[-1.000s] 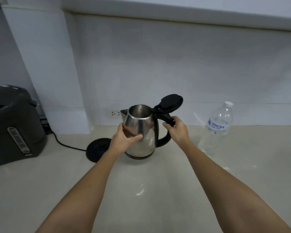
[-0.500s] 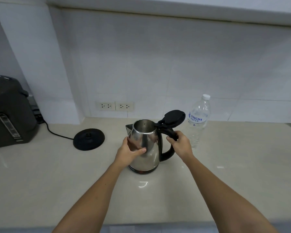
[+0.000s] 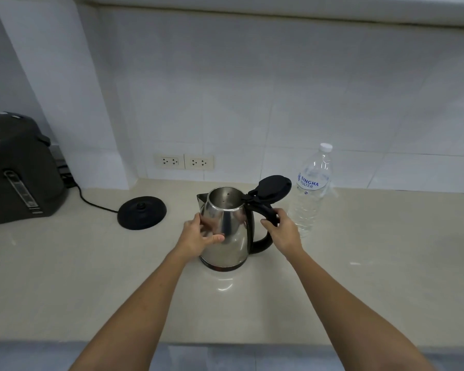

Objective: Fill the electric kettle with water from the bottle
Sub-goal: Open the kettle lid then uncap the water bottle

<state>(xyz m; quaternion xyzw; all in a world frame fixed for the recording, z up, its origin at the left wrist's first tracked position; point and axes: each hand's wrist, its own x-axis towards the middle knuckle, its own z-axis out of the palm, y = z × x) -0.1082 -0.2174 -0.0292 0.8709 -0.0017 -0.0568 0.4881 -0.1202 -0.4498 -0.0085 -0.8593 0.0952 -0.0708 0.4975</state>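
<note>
A stainless steel electric kettle point(image 3: 232, 236) stands upright on the beige counter point(image 3: 65, 277), off its base. Its black lid point(image 3: 273, 187) is flipped open, showing the bare metal inside. My left hand point(image 3: 198, 236) is wrapped around the left side of the kettle's body. My right hand point(image 3: 283, 231) grips the top of the black handle. A clear plastic water bottle point(image 3: 312, 191) with a white cap and a blue label stands upright just right of the kettle, capped and untouched.
The round black kettle base point(image 3: 142, 212) lies left of the kettle, its cord running left. A dark hot-water dispenser point(image 3: 19, 170) stands at the far left. Two wall sockets point(image 3: 184, 162) sit on the tiled wall behind. The counter's front edge point(image 3: 225, 342) is near me.
The kettle has come away from the base towards me and now stands on the counter. The view has pulled back, bringing the sockets and the counter's front edge into sight.
</note>
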